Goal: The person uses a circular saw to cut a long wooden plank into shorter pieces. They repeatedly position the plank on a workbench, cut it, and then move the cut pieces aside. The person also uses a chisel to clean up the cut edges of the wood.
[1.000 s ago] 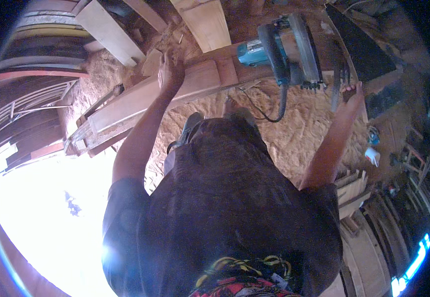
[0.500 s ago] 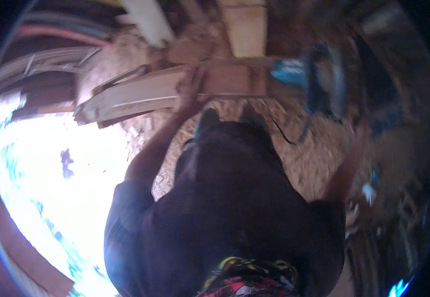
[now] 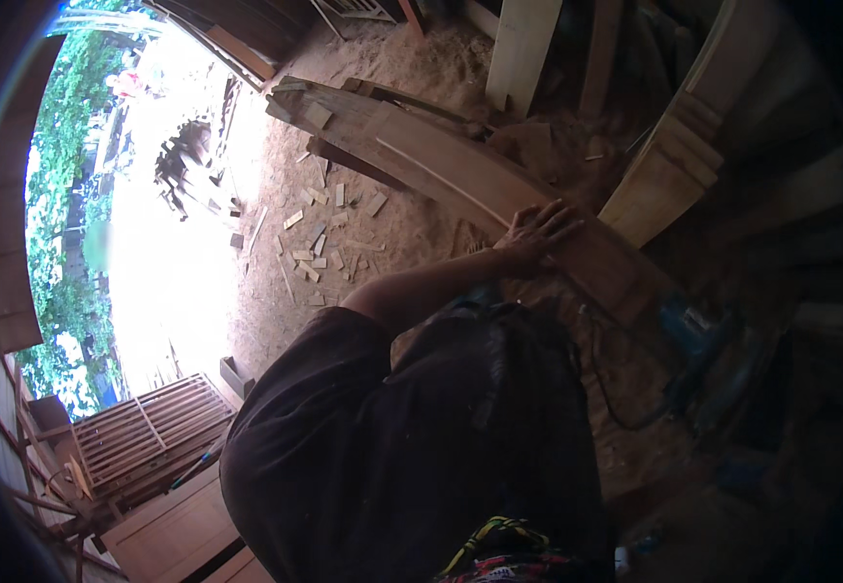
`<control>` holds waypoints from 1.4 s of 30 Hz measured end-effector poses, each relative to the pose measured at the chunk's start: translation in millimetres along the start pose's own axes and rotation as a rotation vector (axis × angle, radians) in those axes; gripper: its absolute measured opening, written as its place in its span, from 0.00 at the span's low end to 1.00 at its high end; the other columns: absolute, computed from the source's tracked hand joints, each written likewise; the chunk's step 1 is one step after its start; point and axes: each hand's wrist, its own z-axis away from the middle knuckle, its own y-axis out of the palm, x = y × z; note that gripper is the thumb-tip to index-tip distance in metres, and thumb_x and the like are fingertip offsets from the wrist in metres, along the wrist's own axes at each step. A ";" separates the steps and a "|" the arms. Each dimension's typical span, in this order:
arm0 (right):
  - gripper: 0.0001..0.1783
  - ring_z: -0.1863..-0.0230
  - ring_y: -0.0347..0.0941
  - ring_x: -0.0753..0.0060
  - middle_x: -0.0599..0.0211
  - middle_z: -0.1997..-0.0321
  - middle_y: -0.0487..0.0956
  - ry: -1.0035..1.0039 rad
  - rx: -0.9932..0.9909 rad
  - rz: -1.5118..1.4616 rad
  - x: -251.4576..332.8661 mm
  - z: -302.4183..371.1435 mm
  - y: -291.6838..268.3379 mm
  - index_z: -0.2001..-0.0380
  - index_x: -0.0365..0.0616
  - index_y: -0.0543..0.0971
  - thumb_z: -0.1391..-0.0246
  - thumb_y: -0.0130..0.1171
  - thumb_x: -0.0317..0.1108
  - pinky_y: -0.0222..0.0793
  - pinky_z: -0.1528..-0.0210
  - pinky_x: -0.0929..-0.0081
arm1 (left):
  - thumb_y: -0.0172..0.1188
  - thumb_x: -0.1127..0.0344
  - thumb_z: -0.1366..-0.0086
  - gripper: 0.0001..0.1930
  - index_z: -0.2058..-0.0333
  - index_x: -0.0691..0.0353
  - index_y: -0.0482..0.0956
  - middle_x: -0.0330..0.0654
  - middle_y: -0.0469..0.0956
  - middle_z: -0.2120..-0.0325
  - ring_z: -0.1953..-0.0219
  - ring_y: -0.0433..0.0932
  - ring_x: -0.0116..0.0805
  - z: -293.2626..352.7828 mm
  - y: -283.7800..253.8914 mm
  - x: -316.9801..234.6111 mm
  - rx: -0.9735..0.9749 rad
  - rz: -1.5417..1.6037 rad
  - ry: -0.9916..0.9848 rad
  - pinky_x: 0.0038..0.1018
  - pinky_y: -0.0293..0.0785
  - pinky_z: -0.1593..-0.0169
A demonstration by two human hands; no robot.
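My left hand (image 3: pixel 543 233) lies with its fingers stretched out on the top face of a long brown wooden board (image 3: pixel 441 160). The board runs slantwise from the bright upper left down to the dark right side, with other planks around its far end. Near the board's right end sits a blue corded power tool (image 3: pixel 691 325), too dark to tell its exact kind. Its black cord (image 3: pixel 616 413) loops down beside the board. My right hand is not visible; the lower right is deep in shadow.
Offcuts of wood (image 3: pixel 320 243) are scattered over the sawdust-covered floor (image 3: pixel 402 233). Planks (image 3: pixel 528 49) and a thick timber piece (image 3: pixel 664 175) stand beyond the board. At lower left are a slatted wooden frame (image 3: pixel 150 428) and a panel (image 3: pixel 169 530).
The view has turned, so the board now slants down to the right. My left hand stays on the board. My right arm, blurred at the right before, has gone out of sight.
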 end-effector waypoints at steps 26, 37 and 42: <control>0.11 0.66 0.78 0.77 0.67 0.61 0.83 -0.320 -0.163 -0.073 208.1 375.7 135.9 0.53 0.38 0.82 0.34 0.64 0.33 0.78 0.60 0.76 | 0.68 0.42 0.40 0.25 0.54 0.57 0.86 0.50 0.85 0.56 0.54 0.84 0.46 -73.6 -74.6 318.5 0.156 0.075 -0.305 0.44 0.78 0.50; 0.16 0.63 0.82 0.75 0.64 0.63 0.85 -0.208 0.672 -0.105 184.4 440.7 266.2 0.55 0.38 0.82 0.31 0.61 0.42 0.77 0.61 0.75 | 0.77 0.61 0.45 0.16 0.59 0.57 0.85 0.41 0.86 0.67 0.66 0.85 0.36 -17.6 -251.0 132.8 -0.572 0.153 0.131 0.33 0.80 0.61; 0.27 0.58 0.79 0.76 0.66 0.60 0.82 0.445 1.225 -0.702 227.4 455.1 295.5 0.52 0.34 0.80 0.29 0.55 0.52 0.76 0.53 0.72 | 0.80 0.68 0.48 0.19 0.58 0.60 0.83 0.40 0.82 0.67 0.69 0.82 0.33 23.9 -223.9 30.8 -0.356 0.406 0.408 0.27 0.78 0.66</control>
